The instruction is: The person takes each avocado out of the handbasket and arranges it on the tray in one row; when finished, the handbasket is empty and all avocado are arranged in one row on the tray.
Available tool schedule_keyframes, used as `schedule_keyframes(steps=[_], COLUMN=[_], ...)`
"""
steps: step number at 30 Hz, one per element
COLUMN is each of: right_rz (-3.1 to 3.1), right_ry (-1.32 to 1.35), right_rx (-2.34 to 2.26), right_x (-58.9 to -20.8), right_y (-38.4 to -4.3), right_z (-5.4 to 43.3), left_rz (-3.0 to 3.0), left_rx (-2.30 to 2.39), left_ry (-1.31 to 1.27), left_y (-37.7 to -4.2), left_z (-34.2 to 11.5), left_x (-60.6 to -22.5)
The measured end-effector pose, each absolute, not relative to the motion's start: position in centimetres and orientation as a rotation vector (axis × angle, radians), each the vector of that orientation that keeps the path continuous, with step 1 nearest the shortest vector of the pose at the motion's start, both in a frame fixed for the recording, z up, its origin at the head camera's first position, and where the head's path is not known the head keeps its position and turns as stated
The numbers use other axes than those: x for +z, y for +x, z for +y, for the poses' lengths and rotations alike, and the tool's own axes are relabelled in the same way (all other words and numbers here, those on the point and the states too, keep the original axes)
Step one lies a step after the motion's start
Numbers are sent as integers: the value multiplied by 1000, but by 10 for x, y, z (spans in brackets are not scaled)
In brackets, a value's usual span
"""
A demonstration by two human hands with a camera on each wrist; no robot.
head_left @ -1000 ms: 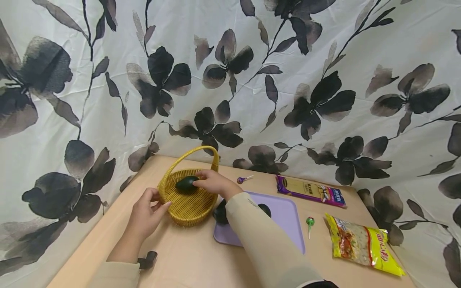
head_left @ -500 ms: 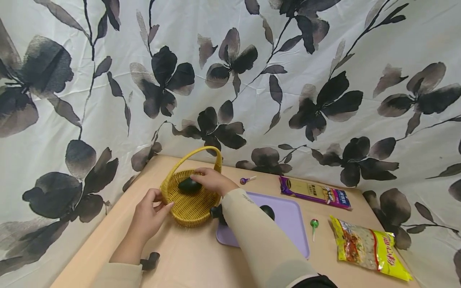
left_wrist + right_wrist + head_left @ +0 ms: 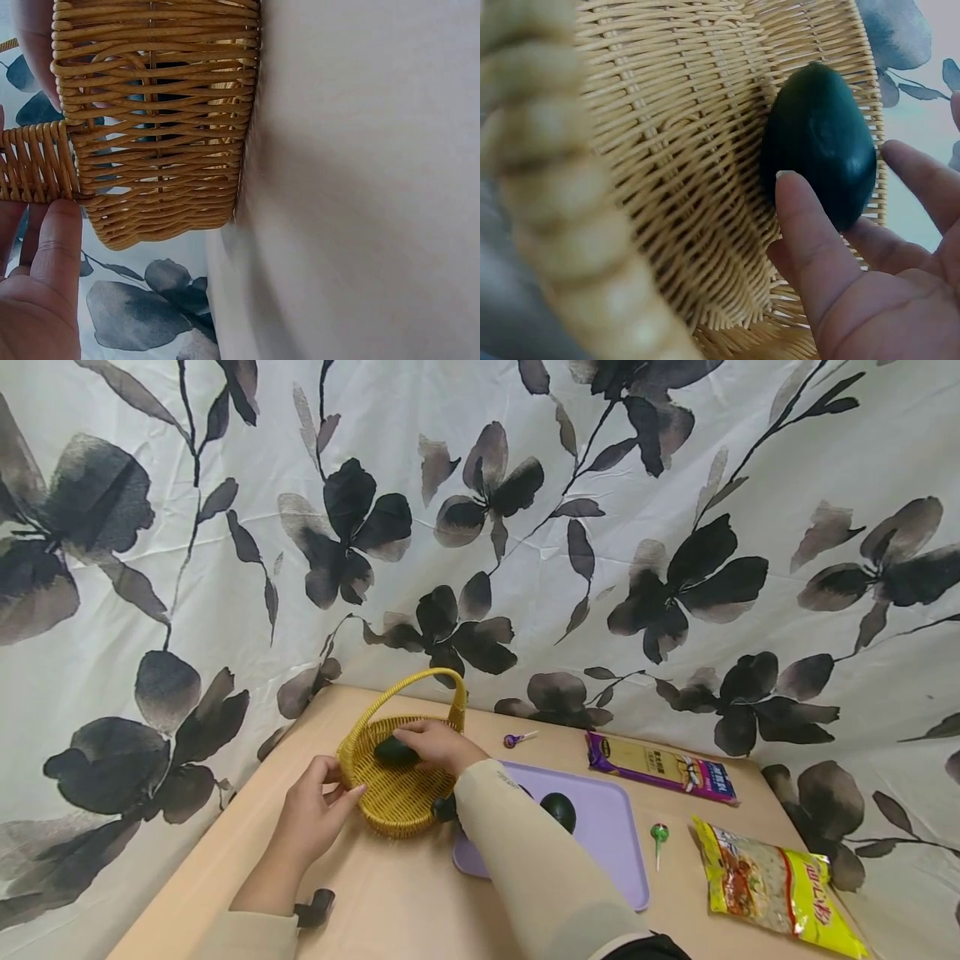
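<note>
A yellow wicker basket [image 3: 405,806] with a tall arched handle stands on the table's left part. My left hand [image 3: 311,810] grips it at the foot of the handle, and in the left wrist view the fingers [image 3: 56,240] press against the woven band. Inside the basket lies a dark green avocado [image 3: 821,142] against the wall. My right hand [image 3: 438,747] reaches in over the rim and holds the avocado's near end, thumb on one side and fingers on the other. Another avocado [image 3: 558,811] sits on the lilac tray [image 3: 600,868], partly behind my right sleeve.
Toward the back lies a purple lollipop [image 3: 512,741], with a purple-and-yellow packet [image 3: 660,766] right of it. A green lollipop [image 3: 659,833] and a yellow food bag [image 3: 780,885] lie right of the tray. Floral cloth [image 3: 570,585] hangs behind the table [image 3: 405,902].
My right hand has shifted slightly farther over the avocado, which stays in about the same spot in the basket. The left hand keeps its grip. The whole head view has drifted a little.
</note>
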State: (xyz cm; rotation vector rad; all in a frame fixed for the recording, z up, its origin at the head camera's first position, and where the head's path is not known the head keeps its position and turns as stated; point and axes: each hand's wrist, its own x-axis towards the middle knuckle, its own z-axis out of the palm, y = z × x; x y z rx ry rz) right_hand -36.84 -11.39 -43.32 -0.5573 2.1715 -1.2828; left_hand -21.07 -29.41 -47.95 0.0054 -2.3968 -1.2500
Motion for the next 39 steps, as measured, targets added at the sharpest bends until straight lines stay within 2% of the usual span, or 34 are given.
schedule_keyframes(steps=[15, 31, 39], right_rz=[2223, 2396, 2374], right_ry=[-512, -705, -648], right_rx=[-1285, -1083, -1010], right_x=[-432, -448, -447], right_y=[-366, -371, -372], right_z=[-123, -132, -133], left_rz=[-2405, -2391, -2392], left_rx=[-1292, -1264, -1262], left_ry=[19, -4, -6], left_y=[-209, -209, -208], left_z=[-291, -293, -293], left_x=[-481, -480, -477])
